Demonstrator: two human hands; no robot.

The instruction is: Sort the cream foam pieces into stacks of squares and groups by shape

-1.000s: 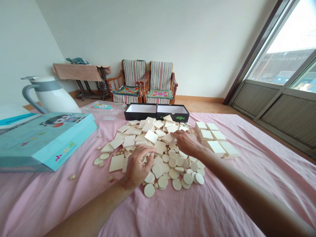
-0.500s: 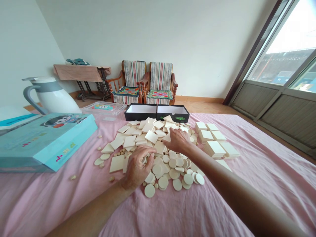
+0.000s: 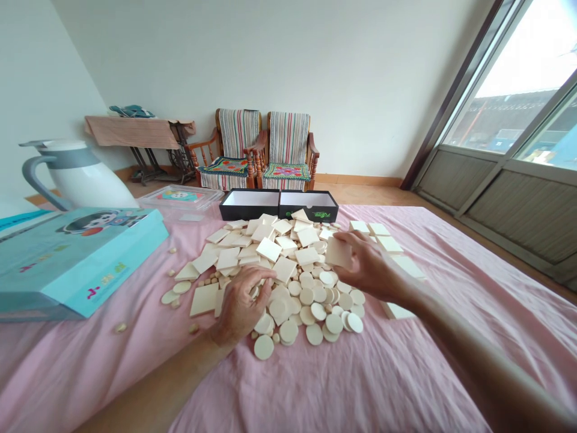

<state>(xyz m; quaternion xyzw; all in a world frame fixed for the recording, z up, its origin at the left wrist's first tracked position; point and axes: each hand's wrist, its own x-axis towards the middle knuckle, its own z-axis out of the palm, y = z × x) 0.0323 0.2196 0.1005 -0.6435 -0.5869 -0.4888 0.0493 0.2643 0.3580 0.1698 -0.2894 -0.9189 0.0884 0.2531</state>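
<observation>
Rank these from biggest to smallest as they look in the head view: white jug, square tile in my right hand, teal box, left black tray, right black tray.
1. Teal box
2. White jug
3. Left black tray and right black tray: too alike to rank
4. Square tile in your right hand

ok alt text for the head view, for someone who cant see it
Right hand holds a pale square tile by a heap of tiles and discs on pink cloth, left hand at its near side. More tiles lie right; turquoise box and white jug left; open black trays behind.
</observation>
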